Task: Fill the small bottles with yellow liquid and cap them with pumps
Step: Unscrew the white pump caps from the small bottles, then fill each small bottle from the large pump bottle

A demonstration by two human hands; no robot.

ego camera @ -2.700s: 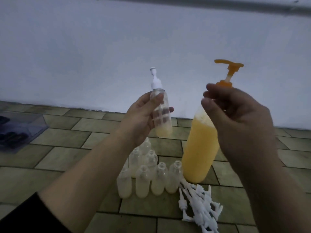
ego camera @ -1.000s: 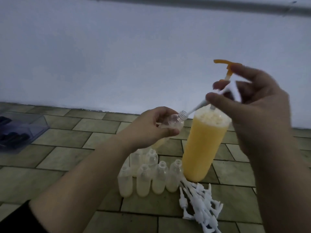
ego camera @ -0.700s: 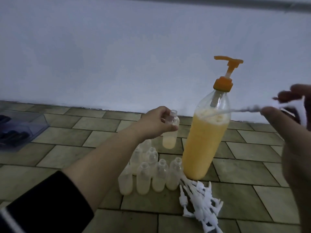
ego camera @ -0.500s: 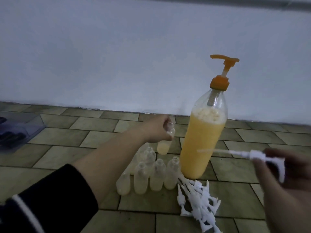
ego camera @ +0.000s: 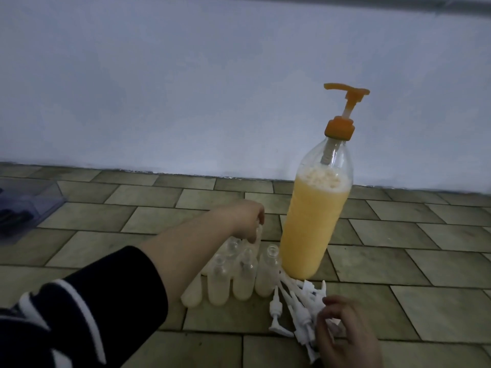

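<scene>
A tall clear bottle (ego camera: 313, 229) of yellow liquid with an orange pump head stands on the tiled floor. Left of its base stands a cluster of small open bottles (ego camera: 241, 280), each partly filled with pale yellow liquid. My left hand (ego camera: 248, 217) reaches over the back of the cluster and pinches one small uncapped bottle (ego camera: 258, 236) by its neck, low among the others. A pile of white pumps (ego camera: 295, 301) lies in front of the tall bottle. My right hand (ego camera: 345, 333) rests on the near end of that pile, fingers curled round a white pump.
A translucent grey-blue plastic box (ego camera: 24, 208) sits on the floor at the far left. A pale wall (ego camera: 212, 88) runs behind everything. Bare floor tiles (ego camera: 425, 274) spread to the right of the tall bottle.
The white pump was pulled out of the small bottle by my right hand and carried down to the pile. My left hand lowered the now uncapped bottle to the cluster.
</scene>
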